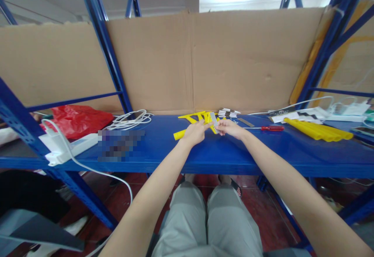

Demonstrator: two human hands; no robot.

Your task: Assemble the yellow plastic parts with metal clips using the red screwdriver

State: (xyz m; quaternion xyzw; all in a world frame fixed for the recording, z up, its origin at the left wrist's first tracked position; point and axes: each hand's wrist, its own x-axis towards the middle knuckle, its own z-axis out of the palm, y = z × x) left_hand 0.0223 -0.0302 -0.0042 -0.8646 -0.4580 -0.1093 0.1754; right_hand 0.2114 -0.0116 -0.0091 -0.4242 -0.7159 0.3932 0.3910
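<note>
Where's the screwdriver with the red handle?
In the head view, the screwdriver lies on the blue shelf, right of centre, between the right hand and the long yellow pieces.

Yellow tube runs under left hand, far end hidden! Lower end of grey strip covered by right hand; red screwdriver, tip out of sight. Pixel patch masks whatever lies there. Right forearm: cut off!

No readable text, no legible labels, brands or numbers
</note>
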